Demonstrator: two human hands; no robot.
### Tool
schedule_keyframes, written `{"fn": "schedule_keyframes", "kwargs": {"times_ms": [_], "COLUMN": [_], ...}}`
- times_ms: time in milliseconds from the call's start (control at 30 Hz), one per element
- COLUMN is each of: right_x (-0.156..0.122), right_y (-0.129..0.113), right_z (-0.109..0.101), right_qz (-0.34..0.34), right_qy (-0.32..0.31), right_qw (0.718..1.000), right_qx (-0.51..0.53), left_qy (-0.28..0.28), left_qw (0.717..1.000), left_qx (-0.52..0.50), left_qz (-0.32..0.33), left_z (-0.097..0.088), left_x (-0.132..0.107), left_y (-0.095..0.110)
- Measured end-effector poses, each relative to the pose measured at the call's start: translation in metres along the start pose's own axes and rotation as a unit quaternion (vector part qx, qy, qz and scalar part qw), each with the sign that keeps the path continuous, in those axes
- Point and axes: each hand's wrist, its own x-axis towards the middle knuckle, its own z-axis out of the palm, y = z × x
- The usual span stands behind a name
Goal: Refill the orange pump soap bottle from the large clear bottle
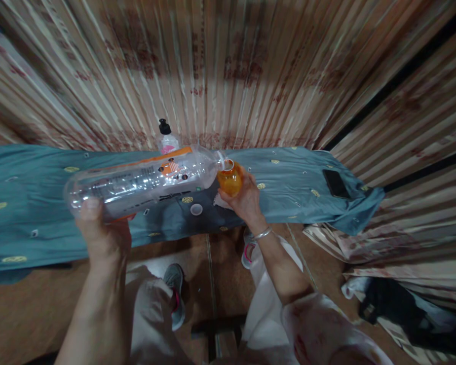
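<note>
1. In the head view, I see the left forearm rise steeply from the lower left, its hand [104, 230] wrapped about the base end of a large clear plastic bottle [137, 182]. The thumb lies flat against the near side; the fingers go underneath, mostly out of sight, so I can't tell how closely they sit together.
2. That bottle lies nearly level in the air over the bench, its uncapped mouth towards the other hand.
3. The right arm slants up and leftward from the lower right, a silver bangle [263, 232] at the wrist. The right hand [247, 200] curls its fingers and thumb around a translucent orange container [230, 181], right at the bottle's mouth; whether they touch I can't tell.
4. Below them, on the teal patterned cloth [289, 203], sits a small white cap [196, 209]. A black-topped pump bottle [167, 137] stands behind, near the curtain [213, 91]; a dark phone [336, 183] lies well off to the right.
</note>
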Motion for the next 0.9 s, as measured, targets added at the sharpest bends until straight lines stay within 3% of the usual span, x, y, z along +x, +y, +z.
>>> {"fn": "schedule_keyframes", "kwargs": {"times_ms": [900], "right_x": [0.0001], "right_y": [0.0002], "right_z": [0.001], "right_qz": [-0.01], "right_qy": [0.009], "right_qw": [1.0], "right_qx": [-0.007], "left_qy": [-0.013], "left_qw": [1.0], "left_qx": [-0.006], "left_qz": [0.005], "left_z": [-0.0045], "left_x": [0.0014], "left_y": [-0.0027]}}
